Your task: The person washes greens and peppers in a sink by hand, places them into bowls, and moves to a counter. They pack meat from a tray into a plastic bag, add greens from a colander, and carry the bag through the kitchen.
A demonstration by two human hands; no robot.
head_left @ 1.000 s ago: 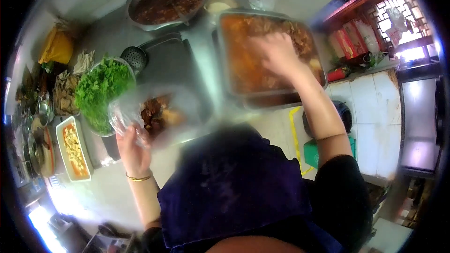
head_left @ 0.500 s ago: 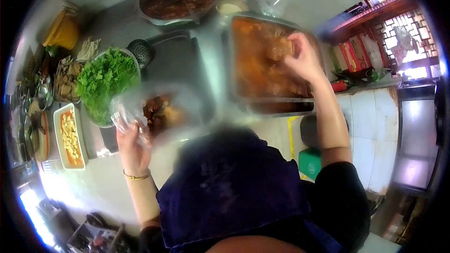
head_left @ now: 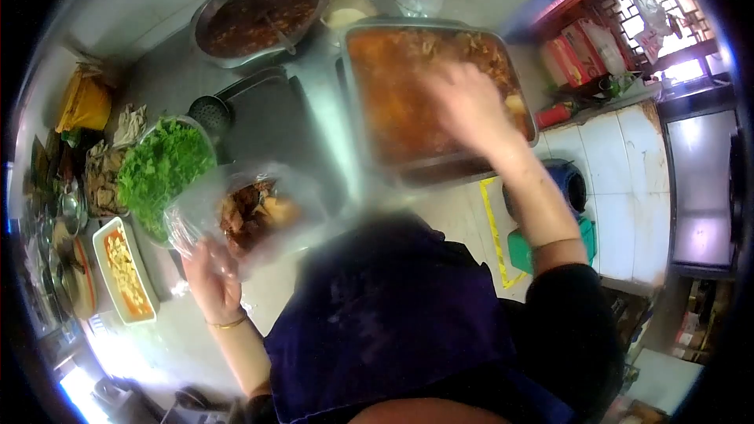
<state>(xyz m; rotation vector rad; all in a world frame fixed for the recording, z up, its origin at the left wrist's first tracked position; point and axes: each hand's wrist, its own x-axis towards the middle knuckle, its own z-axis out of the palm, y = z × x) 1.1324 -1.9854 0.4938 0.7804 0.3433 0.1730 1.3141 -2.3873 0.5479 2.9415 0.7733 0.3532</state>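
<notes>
My left hand [head_left: 214, 279] is closed on the edge of a clear plastic bag [head_left: 188, 208]. Inside the bag lie dark brown braised pieces [head_left: 247, 212] and a paler yellowish chunk. Over at the right, my right hand [head_left: 471, 110] reaches over a deep metal tray [head_left: 440, 169] filled with reddish-brown broth [head_left: 381, 94] and food pieces. Its fingers are smeared by motion, close to the broth, so whether they hold anything does not show.
Behind the tray stand a metal basin [head_left: 228, 12] of dark stew with a ladle and a small bowl [head_left: 348, 9] of pale contents. Leafy greens [head_left: 165, 169], a black skimmer [head_left: 210, 112] and a white dish [head_left: 149, 286] of yellowish cubes are at the left.
My right hand, which held a yellowish-brown piece above the tray, has moved left and lower over the broth. The view has shifted; my left hand still grips the bag.
</notes>
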